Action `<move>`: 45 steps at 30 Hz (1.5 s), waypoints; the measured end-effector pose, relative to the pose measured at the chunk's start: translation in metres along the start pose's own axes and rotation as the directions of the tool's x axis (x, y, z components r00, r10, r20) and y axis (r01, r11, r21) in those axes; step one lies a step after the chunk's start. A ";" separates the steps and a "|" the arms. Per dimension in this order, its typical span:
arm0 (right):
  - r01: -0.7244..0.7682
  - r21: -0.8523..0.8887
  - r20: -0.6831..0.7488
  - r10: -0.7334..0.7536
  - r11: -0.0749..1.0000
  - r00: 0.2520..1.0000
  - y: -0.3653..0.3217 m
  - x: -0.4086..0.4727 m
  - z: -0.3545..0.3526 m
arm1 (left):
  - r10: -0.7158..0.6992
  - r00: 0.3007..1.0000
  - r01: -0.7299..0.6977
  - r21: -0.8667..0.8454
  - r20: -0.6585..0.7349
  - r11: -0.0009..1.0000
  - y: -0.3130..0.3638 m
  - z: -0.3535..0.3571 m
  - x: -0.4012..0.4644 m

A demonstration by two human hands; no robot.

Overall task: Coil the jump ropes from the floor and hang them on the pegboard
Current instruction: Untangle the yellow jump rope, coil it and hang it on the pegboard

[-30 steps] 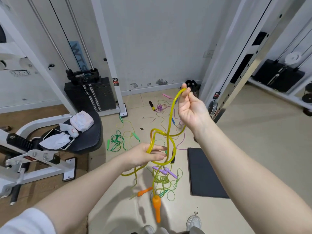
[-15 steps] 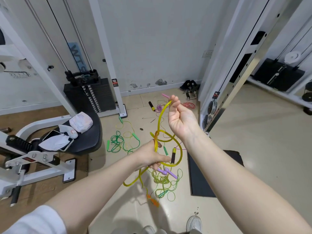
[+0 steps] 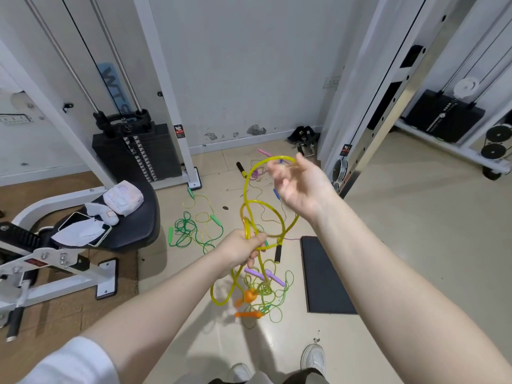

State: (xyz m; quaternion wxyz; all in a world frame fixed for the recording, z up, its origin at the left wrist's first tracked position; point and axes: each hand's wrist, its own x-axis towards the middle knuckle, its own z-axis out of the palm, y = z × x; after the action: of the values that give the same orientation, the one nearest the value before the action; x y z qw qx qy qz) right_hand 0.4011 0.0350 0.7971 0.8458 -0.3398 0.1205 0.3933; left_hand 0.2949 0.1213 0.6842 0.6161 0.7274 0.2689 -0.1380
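Note:
A thick translucent yellow jump rope (image 3: 245,189) hangs in loops between my hands. My left hand (image 3: 240,250) grips the gathered loops at chest height. My right hand (image 3: 299,184), blurred, holds the upper stretch of the rope farther up and to the right. The rope's orange handles (image 3: 248,297) dangle below my left hand. On the floor lie a green rope (image 3: 188,231), a thin lime rope with purple handles (image 3: 266,275), a black-and-yellow handle (image 3: 278,253) and a purple tangle (image 3: 256,173). No pegboard is in view.
A cable machine's weight stack (image 3: 138,151) stands at left, beside a black seat (image 3: 133,217) carrying a phone and tissue packs. A white upright frame (image 3: 360,106) rises at right. A black mat (image 3: 324,275) lies on the floor. My shoes (image 3: 313,358) show at the bottom.
My left hand closed round the gathered loops and rose a little. My right hand came down toward the left, then swung back up and right with a new loop. The orange handles swing below.

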 end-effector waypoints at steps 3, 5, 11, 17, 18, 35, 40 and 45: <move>0.016 -0.660 -0.053 -0.068 0.751 0.996 0.024 -0.013 -0.021 | 0.009 0.996 -0.019 -0.115 -0.087 0.993 0.004 -0.010 -0.002; 0.028 -0.853 0.002 -0.050 0.521 0.999 0.042 -0.019 -0.034 | 0.035 0.994 -0.050 -0.139 -0.105 0.989 0.010 -0.015 -0.004; -0.009 -1.000 -0.009 -0.048 0.015 0.999 0.058 0.001 -0.061 | 0.204 0.959 -0.173 0.163 -0.198 0.971 0.020 -0.023 -0.015; 0.043 -0.989 0.044 -0.008 -0.143 0.999 0.082 -0.003 -0.072 | 0.298 0.947 -0.314 -0.158 -0.122 0.936 0.024 -0.021 -0.028; 0.032 -0.985 0.051 -0.111 -0.172 0.992 0.082 -0.002 -0.072 | 0.291 0.949 -0.314 -0.255 -0.124 0.915 0.023 -0.024 -0.030; -0.033 -0.589 0.002 0.042 0.807 0.999 0.038 -0.009 -0.038 | 0.082 0.988 -0.079 0.030 -0.127 0.996 -0.016 -0.046 -0.041; -0.172 -0.086 0.058 0.177 0.981 0.982 0.025 -0.012 -0.021 | 0.084 0.989 -0.098 0.112 0.118 0.989 -0.006 -0.034 -0.049; -0.064 0.252 -0.004 0.067 0.966 0.998 0.022 0.003 -0.028 | 0.092 0.953 -0.091 -0.017 0.289 0.996 -0.004 -0.018 -0.050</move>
State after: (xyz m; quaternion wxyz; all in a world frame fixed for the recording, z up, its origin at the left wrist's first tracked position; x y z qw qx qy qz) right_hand 0.3887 0.0284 0.7645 0.8678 -0.2280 0.1861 0.4003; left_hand 0.2497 0.1284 0.7111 0.6556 0.7100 0.1423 -0.2139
